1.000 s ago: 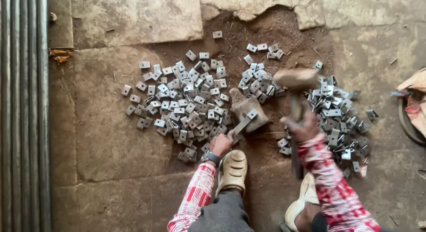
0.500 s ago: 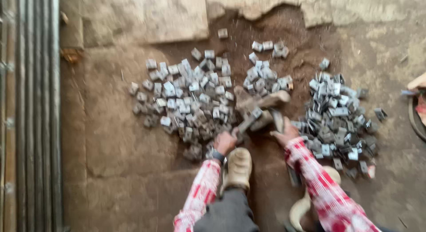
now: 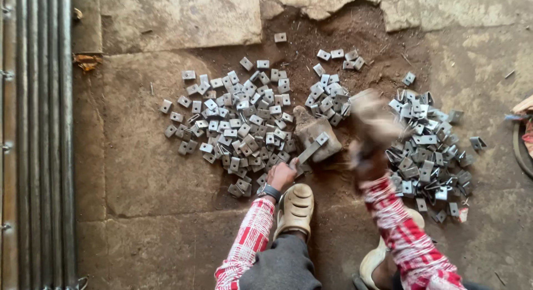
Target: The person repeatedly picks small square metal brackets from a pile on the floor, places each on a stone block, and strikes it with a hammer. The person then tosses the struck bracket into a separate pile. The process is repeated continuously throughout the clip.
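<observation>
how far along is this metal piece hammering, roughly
Looks partway. A pile of bent brackets lies by the right hand, apparently finished. In hand: the left hand steadies one metal strip on the stone block, while the right hand swings a blurred hammer. The larger spread of flat plates on the left seems still unworked.

Metal brackets [image 3: 239,129]: dull grey sheet metal, matt, left of the block [image 3: 316,135]. Block: rough, dirt-coated, material unclear. Floor [image 3: 150,173] around the block: rough, dusty stone. Sleeves [image 3: 250,240] below it: checked woven cloth.
</observation>
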